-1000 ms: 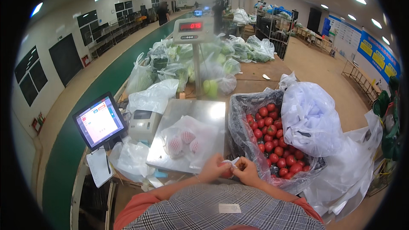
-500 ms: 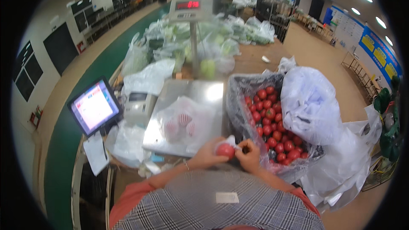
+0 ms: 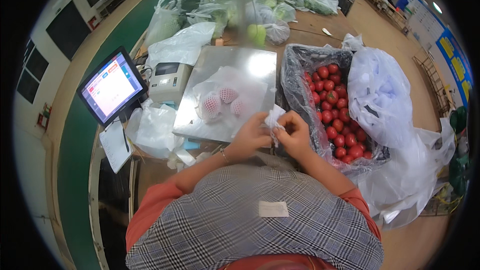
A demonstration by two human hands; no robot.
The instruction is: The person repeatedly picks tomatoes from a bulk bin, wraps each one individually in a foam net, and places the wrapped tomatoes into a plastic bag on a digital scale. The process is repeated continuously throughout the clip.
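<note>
Just past the scale's near right corner, both my hands are closed around a white foam net sleeve [image 3: 275,119]. My left hand [image 3: 250,136] holds its left side, fingers curled. My right hand [image 3: 295,132] pinches the sleeve from the right. No red shows between my hands, so I cannot tell whether a tomato is inside. Left of them, a clear plastic bag [image 3: 250,90] lies on the metal scale plate [image 3: 255,60], with several tomatoes in foam nets [image 3: 211,106] in it. At right stands a plastic-lined crate [image 3: 295,77] of loose red tomatoes [image 3: 332,97].
A tilted screen [image 3: 112,86] and a small label printer [image 3: 169,81] stand left of the scale. Below the screen hangs a white paper sheet [image 3: 115,145]. A bundle of white plastic bags [image 3: 377,95] covers the crate's right side. Bagged green vegetables [image 3: 215,12] fill the far table.
The red tomato visible in my left hand earlier no longer shows; the white foam net now sits up between my fingers. My view has tilted downward.
</note>
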